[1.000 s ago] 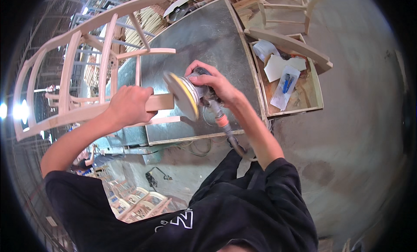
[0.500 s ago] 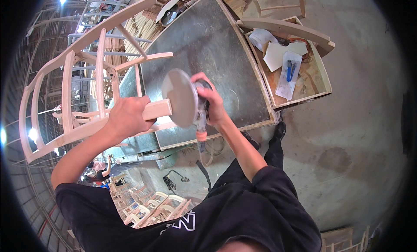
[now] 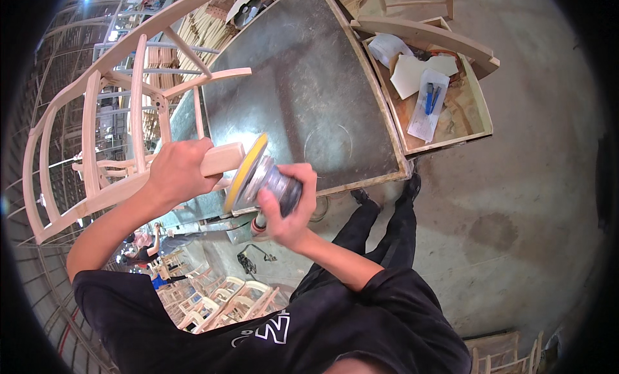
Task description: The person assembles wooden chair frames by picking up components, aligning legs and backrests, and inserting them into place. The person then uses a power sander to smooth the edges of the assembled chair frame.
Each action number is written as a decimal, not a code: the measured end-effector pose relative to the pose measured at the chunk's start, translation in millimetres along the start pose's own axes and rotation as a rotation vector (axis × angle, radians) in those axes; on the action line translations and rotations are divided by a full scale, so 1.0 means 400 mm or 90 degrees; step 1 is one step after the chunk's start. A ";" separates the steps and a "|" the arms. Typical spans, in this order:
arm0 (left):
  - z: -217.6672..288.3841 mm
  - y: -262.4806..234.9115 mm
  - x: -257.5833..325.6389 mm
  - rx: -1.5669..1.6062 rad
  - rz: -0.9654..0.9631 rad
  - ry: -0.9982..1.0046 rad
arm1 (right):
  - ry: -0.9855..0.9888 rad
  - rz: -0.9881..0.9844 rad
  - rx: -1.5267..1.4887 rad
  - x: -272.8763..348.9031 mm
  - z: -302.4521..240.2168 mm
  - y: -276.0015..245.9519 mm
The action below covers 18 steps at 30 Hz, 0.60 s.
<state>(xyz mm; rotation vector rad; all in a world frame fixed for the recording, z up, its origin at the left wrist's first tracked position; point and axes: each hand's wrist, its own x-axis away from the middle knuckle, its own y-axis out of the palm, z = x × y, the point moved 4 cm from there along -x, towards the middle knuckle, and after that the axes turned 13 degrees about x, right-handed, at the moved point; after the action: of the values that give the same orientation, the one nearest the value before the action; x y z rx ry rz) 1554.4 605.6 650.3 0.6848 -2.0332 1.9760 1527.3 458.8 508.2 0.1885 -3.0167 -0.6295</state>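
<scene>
My left hand (image 3: 175, 172) grips one leg of a bare wooden chair frame (image 3: 97, 126), close to the leg's cut end (image 3: 224, 158). My right hand (image 3: 289, 210) holds a round power sander (image 3: 265, 184) by its grey body. Its yellow disc (image 3: 244, 171) stands on edge against the end of that leg. The chair frame lies tilted over the left side of a grey metal-topped workbench (image 3: 309, 90).
Right of the bench is a wooden tray (image 3: 477, 110) with papers and blue pens. A curved wooden part (image 3: 425, 36) lies across its top. Stacked chair frames (image 3: 213, 303) and another person (image 3: 143, 245) are on the floor below left. Concrete floor spreads to the right.
The sander has swung from facing flat toward me to standing on edge at the leg's end, and my right hand has dropped lower. My left hand keeps its grip on the leg.
</scene>
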 end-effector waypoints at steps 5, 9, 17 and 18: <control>0.003 -0.008 -0.004 0.000 0.002 0.004 | -0.052 0.014 -0.062 0.006 0.026 0.005; -0.003 0.002 0.016 0.011 0.007 0.000 | 0.102 -0.066 -0.114 -0.059 0.041 -0.002; 0.002 -0.011 -0.006 -0.005 -0.017 -0.014 | 0.022 -0.672 -0.157 -0.375 0.063 0.050; 0.006 -0.009 -0.013 -0.003 -0.017 -0.020 | 0.023 -0.711 -0.078 -0.394 0.013 0.041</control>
<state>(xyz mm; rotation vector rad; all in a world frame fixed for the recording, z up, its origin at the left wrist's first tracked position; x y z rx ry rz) 1561.0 604.4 651.0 0.7423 -2.0348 1.9560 1681.3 496.1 505.7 1.8709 -2.5630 -0.7955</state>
